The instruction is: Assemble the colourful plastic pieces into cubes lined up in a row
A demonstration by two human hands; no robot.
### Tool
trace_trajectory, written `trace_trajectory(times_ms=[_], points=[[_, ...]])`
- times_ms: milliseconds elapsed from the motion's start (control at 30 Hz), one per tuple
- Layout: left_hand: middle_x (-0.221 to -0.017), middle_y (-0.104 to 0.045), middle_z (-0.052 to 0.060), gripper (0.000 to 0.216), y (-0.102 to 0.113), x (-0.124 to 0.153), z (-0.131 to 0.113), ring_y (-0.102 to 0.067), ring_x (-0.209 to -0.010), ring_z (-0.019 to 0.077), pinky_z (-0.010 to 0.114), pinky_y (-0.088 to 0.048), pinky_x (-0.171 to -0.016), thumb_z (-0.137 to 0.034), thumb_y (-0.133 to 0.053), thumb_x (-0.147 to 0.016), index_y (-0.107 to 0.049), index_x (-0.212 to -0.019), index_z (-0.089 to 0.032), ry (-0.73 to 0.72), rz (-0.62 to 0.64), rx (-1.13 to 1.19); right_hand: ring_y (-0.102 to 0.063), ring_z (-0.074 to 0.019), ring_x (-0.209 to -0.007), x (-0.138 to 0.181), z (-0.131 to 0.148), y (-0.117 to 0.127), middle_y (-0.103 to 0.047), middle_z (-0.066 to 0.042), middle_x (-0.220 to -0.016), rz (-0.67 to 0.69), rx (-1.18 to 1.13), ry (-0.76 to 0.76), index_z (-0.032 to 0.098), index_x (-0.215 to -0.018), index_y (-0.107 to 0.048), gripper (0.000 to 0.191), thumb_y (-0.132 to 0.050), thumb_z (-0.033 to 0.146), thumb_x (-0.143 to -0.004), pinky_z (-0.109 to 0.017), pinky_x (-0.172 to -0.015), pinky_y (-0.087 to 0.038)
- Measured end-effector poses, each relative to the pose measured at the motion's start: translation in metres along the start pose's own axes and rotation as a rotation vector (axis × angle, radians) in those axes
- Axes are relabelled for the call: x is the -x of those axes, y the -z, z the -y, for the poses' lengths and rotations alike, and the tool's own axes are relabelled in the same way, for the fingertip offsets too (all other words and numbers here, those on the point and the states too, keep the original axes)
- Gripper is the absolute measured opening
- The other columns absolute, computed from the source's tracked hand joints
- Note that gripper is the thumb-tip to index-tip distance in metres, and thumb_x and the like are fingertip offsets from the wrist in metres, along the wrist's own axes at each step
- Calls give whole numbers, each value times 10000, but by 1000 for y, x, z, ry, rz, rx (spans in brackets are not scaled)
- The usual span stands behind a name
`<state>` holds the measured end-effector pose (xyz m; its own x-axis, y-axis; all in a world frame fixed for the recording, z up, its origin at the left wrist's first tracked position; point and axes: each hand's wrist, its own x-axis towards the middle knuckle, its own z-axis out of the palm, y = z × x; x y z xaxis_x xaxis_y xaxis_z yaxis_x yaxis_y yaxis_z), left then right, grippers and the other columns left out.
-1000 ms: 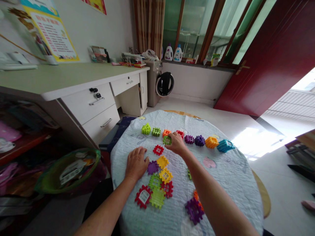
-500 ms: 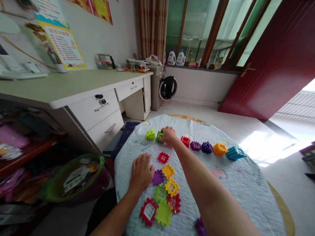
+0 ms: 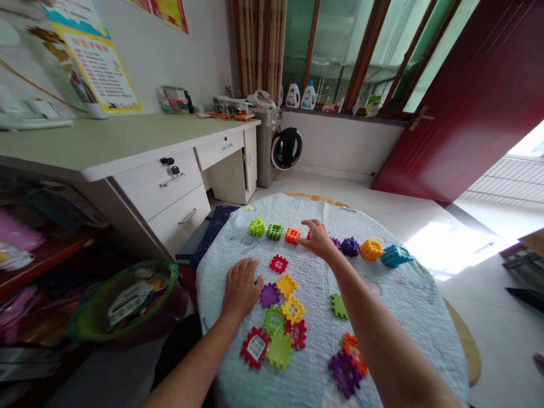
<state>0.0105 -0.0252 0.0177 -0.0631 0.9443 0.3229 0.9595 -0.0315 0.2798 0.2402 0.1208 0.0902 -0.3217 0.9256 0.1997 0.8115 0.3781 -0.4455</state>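
My left hand lies flat on the cloth with its fingers stretched out, beside a purple tile. My right hand reaches to the row of toy cubes at the far side. Its thumb and forefinger are apart, around a red cube that the hand largely hides. The thumb tip is close to an orange cube; whether it touches, I cannot tell. Left of that stand a green cube and a lime block. To the right are a dark purple block, a yellow-orange block and a blue block.
Loose interlocking tiles lie nearer me: red, yellow, lime, green and purple. A round table with a pale cloth holds everything. A green basket stands left, below a desk.
My right hand has moved right along the row, from beside the green cube to the red one, uncovering the orange cube. My left hand stays in place. The view has shifted slightly.
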Motion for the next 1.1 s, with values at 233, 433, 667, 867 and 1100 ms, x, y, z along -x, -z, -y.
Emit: trace_trajectory(times_ms=[233,433,667,867,1100], points=[[-1096,-662,100,240,-3,-3,9,-584,-1073,263,420,-429,-978,-348,-485,-876,-630,-983,-189,-42,-64,201,-604,-187,-852,133,-64,39,-630,-67,-1007,186,-71,-79,177,-1082,-622,350,-663,244,-742,-333,-800,-466],[-992,-678,90,278,-5,-6,15,-606,-995,258,418,-445,-957,-385,-452,-873,-644,-901,-186,-27,-94,354,-559,-220,-983,187,-62,29,-586,-91,-1088,250,-62,-87,164,-1152,-614,512,-718,230,-654,-355,-898,-438],[-974,-671,76,349,4,-6,21,-615,-966,218,360,-477,-910,-396,-363,-892,-641,-901,-186,211,-222,617,-531,-244,-1023,197,-69,2,-582,-79,-1063,34,-84,-113,183,-1132,-613,435,-657,311,-718,-406,-953,-416],[-937,-665,61,319,5,-6,17,-614,-932,206,344,-479,-902,-404,-401,-868,-641,-875,-194,240,-212,658,-520,-275,-1067,198,-72,-8,-565,-108,-1115,-97,-42,-136,168,-1199,-582,488,-632,361,-753,-441,-977,-411],[-929,-653,65,308,3,-8,15,-606,-947,214,355,-464,-917,-411,-413,-873,-636,-861,-199,184,-189,584,-473,-270,-1133,193,20,2,-543,-106,-1249,54,-77,128,212,-1240,-556,488,-644,357,-783,-445,-1003,-376]])
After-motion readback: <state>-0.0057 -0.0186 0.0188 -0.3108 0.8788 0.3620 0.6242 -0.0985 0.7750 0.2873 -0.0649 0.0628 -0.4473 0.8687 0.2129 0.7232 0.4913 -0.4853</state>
